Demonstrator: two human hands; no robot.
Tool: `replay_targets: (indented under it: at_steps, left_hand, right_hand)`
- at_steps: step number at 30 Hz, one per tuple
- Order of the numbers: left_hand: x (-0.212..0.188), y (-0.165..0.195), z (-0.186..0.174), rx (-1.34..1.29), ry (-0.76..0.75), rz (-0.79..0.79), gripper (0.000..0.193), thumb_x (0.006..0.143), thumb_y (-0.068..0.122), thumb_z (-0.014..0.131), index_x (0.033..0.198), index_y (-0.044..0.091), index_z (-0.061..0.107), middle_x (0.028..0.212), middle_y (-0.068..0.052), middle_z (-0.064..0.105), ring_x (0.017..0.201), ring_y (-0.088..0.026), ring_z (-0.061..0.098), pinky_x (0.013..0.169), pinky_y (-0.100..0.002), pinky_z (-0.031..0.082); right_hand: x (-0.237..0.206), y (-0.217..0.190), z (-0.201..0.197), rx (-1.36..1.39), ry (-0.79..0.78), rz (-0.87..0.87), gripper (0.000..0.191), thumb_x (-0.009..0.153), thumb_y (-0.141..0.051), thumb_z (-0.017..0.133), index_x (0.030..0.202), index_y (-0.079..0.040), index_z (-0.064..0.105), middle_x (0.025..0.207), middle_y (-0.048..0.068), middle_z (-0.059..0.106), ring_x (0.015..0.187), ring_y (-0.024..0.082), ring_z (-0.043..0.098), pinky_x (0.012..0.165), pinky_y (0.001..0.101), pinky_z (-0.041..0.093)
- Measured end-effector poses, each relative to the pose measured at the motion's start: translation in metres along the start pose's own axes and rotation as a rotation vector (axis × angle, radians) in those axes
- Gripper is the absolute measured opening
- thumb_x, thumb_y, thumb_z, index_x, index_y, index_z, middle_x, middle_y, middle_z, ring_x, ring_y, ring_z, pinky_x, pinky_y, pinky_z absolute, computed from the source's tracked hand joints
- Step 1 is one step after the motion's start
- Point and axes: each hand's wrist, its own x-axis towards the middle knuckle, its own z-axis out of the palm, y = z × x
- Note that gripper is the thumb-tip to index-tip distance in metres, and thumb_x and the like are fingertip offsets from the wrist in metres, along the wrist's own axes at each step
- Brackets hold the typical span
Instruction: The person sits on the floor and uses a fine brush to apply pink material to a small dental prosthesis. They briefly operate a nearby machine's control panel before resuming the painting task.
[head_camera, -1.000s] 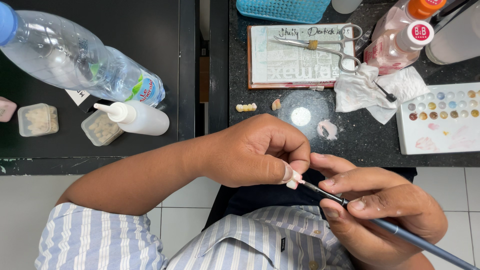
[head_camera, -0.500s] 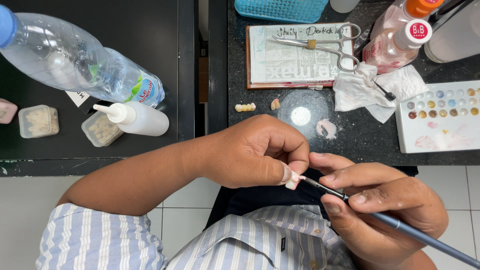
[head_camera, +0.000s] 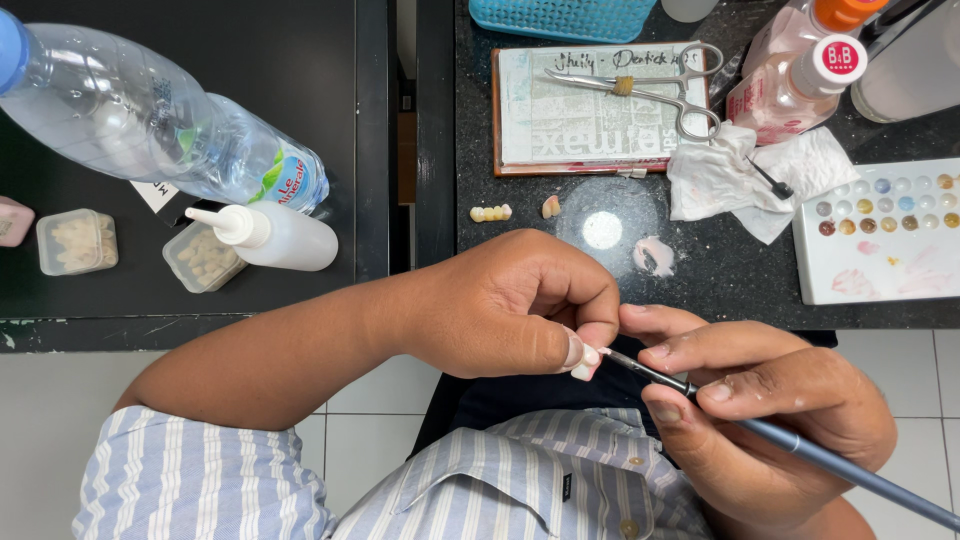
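My left hand (head_camera: 520, 305) pinches a small white tooth-shaped piece (head_camera: 584, 366) between thumb and forefinger, in front of the black counter's edge. My right hand (head_camera: 760, 420) holds a thin blue-handled brush (head_camera: 800, 452) like a pen. The brush's dark tip touches the small piece. Both hands hover above my lap and my striped shirt. Most of the piece is hidden by my fingers.
On the black counter (head_camera: 700, 270) lie small tooth pieces (head_camera: 492, 213), a pink smear (head_camera: 655, 255), crumpled tissue (head_camera: 740, 180), a white colour palette (head_camera: 880, 235), forceps (head_camera: 640, 85) on a pad, pink bottles (head_camera: 795, 80). Left counter: a water bottle (head_camera: 150, 125), squeeze bottle (head_camera: 275, 235), two small boxes (head_camera: 75, 240).
Both hands stay almost still; the brush tip keeps working at the small piece with only slight shifts.
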Motion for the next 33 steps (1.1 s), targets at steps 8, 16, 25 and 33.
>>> replay_targets:
  at_steps: [8, 16, 25, 33]
  left_hand:
    - [0.0001, 0.0009, 0.0008, 0.035, 0.004, -0.012, 0.006, 0.094, 0.008, 0.064, 0.09, 0.003, 0.065, 0.086, -0.001, 0.066, 0.077, -0.005, 0.059, 0.069, -0.022, 0.05]
    - [0.0001, 0.0007, 0.0019, 0.036, 0.012, -0.002, 0.005, 0.093, 0.007, 0.064, 0.091, 0.002, 0.065, 0.088, 0.0, 0.066, 0.08, -0.005, 0.06, 0.071, -0.023, 0.052]
    - [0.0006, 0.0017, 0.0031, 0.087, 0.029, -0.009, 0.005, 0.091, 0.007, 0.064, 0.089, 0.003, 0.065, 0.085, 0.0, 0.066, 0.076, -0.005, 0.06, 0.067, -0.023, 0.05]
    - [0.0005, 0.0, 0.003, 0.075, 0.028, 0.005, 0.006, 0.094, 0.009, 0.065, 0.092, 0.003, 0.066, 0.088, 0.0, 0.067, 0.079, -0.004, 0.061, 0.07, -0.022, 0.052]
  right_hand:
    - [-0.0009, 0.0005, -0.0002, -0.008, -0.02, -0.011, 0.028, 0.091, 0.004, 0.076, 0.105, -0.009, 0.055, 0.104, 0.018, 0.072, 0.104, 0.021, 0.076, 0.109, 0.0537, 0.061]
    - [-0.0033, 0.0023, 0.0025, 0.021, 0.012, -0.012, 0.029, 0.091, 0.006, 0.077, 0.106, -0.008, 0.057, 0.099, 0.018, 0.073, 0.103, 0.02, 0.076, 0.11, 0.0549, 0.061]
    - [-0.0042, 0.0025, 0.0016, 0.023, 0.016, -0.01, 0.029, 0.09, 0.007, 0.076, 0.106, -0.008, 0.057, 0.1, 0.019, 0.072, 0.103, 0.021, 0.076, 0.112, 0.0563, 0.06]
    - [-0.0063, 0.0035, 0.0019, 0.138, 0.073, 0.023, 0.025, 0.097, 0.002, 0.075, 0.11, -0.008, 0.056, 0.101, 0.021, 0.072, 0.105, 0.023, 0.076, 0.112, 0.0576, 0.059]
